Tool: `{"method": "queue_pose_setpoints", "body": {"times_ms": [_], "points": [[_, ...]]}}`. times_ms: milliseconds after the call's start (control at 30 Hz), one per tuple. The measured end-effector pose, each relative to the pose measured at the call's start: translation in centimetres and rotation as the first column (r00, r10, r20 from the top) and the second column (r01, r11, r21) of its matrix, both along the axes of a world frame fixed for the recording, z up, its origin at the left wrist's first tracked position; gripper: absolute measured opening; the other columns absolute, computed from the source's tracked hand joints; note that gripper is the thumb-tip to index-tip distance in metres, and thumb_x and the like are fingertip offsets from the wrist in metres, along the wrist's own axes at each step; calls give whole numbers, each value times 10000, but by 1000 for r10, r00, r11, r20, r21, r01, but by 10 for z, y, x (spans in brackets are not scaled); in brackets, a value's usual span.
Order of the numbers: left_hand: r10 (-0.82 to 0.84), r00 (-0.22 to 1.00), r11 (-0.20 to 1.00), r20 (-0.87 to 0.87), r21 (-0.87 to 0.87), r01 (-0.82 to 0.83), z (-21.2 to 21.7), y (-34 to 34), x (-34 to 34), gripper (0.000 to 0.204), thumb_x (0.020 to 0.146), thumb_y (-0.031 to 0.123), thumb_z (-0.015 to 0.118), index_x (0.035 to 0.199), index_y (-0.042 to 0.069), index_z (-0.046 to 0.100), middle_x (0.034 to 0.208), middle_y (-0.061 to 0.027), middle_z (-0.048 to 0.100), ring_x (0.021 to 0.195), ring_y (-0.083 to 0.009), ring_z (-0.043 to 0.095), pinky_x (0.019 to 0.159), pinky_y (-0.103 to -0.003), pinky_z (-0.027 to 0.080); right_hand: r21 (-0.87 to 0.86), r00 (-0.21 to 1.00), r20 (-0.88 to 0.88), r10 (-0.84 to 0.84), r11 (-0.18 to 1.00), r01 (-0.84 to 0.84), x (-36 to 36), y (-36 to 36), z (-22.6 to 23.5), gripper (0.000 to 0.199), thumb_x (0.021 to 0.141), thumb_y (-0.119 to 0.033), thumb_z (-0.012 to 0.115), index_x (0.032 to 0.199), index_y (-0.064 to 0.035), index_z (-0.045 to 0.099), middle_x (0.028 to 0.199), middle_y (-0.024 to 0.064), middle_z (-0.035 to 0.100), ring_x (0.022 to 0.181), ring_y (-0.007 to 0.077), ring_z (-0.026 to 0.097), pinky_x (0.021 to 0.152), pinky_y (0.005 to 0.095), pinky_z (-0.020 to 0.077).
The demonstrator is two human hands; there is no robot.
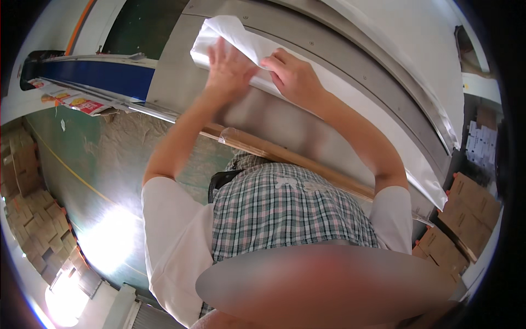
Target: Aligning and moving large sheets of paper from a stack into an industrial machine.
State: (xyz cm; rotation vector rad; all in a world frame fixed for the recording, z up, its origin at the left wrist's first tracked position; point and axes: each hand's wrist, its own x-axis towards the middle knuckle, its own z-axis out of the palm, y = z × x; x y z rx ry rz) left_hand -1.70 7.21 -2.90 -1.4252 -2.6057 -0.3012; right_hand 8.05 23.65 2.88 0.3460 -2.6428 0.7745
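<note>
A long strip of white cloth (350, 90) lies along the grey metal worktop (170, 82), its left end folded over into a loose flap. On that folded end rests my left hand (229, 68), fingers spread and slightly smeared by motion. Just to its right, my right hand (294, 75) pinches the cloth's edge between thumb and curled fingers. From there the cloth trails under my right forearm to the worktop's right end, where its corner hangs near the edge.
A wooden rail (290, 156) runs along the worktop's front edge, against my body. Behind the cloth is a riveted metal ledge (329, 46). A blue conveyor-like panel (98, 75) adjoins at left. Cardboard boxes (38, 225) are stacked at far left, more boxes (468, 211) at right.
</note>
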Motion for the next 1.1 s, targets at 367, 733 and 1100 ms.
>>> {"method": "queue_pose_setpoints", "body": {"times_ms": [367,733,1100], "points": [[170,862,830,477,403,-386,-1,-47,-110,262,878,288,521,974,75,640,1073,-135,581,1035,-263,537,866,-341,423,173,976,90,199,962,-212,-24,-10,-32,450,725,12,507,1160,-104,504,1230,70,496,1192,255,402,993,399,304],[-72,975,983,208,182,34,17,49,-74,258,854,304,522,861,72,634,908,-101,630,828,-291,586,814,-407,417,212,981,60,184,958,-193,-15,-13,-38,409,729,8,494,1126,-89,513,1195,93,507,1134,271,454,953,380,368],[231,942,971,242,-3,-238,-35,-65,-82,241,857,176,425,687,27,509,678,-171,530,635,-326,522,592,-420,392,280,913,109,-394,893,352,207,94,-15,186,716,-63,535,899,-66,565,997,85,551,965,245,505,841,348,411]]}}
